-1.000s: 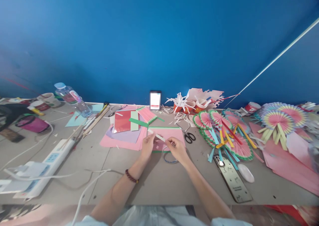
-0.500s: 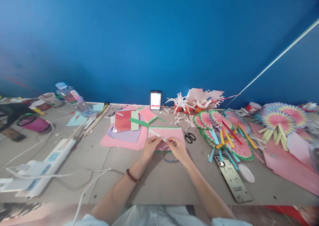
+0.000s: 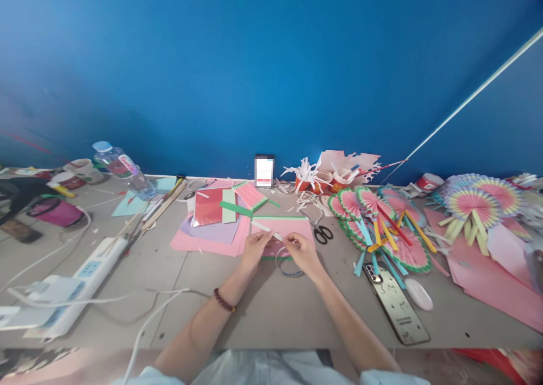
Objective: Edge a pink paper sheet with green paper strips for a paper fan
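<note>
- The left hand (image 3: 255, 248) has now come nearer the right hand (image 3: 302, 251).
- Both pinch the white strip (image 3: 278, 237), above the pink paper (image 3: 293, 225).
- Only a short part shows between, perhaps giving finer control.

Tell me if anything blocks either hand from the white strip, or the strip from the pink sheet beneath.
Nothing visible does. The left hand and right hand pinch the white strip above the pink sheet. A ring-shaped roll lies close by, at the sheet's near edge, beside the right hand.
</note>
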The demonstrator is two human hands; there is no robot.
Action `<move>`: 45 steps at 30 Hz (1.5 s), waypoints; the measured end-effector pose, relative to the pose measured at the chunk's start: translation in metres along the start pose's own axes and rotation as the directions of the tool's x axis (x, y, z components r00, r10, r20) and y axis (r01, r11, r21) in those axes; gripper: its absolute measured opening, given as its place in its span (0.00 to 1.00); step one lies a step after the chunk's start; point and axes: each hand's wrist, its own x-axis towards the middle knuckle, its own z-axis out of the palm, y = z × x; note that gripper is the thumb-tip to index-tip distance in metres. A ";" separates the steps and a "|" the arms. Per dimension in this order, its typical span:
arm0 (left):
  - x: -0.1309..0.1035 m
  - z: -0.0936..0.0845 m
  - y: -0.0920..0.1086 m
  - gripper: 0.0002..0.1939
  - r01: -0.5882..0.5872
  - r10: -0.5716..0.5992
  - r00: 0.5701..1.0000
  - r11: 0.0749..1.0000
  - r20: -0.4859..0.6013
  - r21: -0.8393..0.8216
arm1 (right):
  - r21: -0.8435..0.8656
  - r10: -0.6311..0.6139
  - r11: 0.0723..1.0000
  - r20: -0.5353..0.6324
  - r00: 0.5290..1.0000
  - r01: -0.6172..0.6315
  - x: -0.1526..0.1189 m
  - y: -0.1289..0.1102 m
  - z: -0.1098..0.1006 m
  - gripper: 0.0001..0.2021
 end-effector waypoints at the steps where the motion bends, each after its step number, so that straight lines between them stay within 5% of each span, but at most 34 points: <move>1: 0.000 0.000 0.000 0.21 -0.006 0.006 1.000 1.000 0.004 -0.003 | -0.010 0.000 1.000 -0.001 1.000 0.000 0.000 0.000 0.000 0.10; 19: -0.001 0.002 0.002 0.22 -0.074 0.072 0.993 0.997 0.089 0.017 | -0.047 -0.051 0.998 -0.014 0.999 0.050 -0.001 -0.001 0.001 0.08; 23: -0.002 0.004 0.002 0.21 -0.127 0.126 0.992 0.992 0.026 0.026 | -0.022 -0.022 1.000 -0.025 0.999 0.021 -0.002 -0.002 0.002 0.09; 34: 0.001 0.001 -0.002 0.20 -0.087 0.087 0.995 0.996 -0.049 0.016 | -0.031 0.007 0.999 -0.037 0.999 -0.008 -0.001 0.001 0.001 0.09; 45: 0.001 0.000 -0.004 0.19 -0.023 0.023 1.000 1.000 -0.015 -0.002 | -0.060 -0.014 0.998 -0.031 0.999 0.012 -0.002 -0.003 0.000 0.09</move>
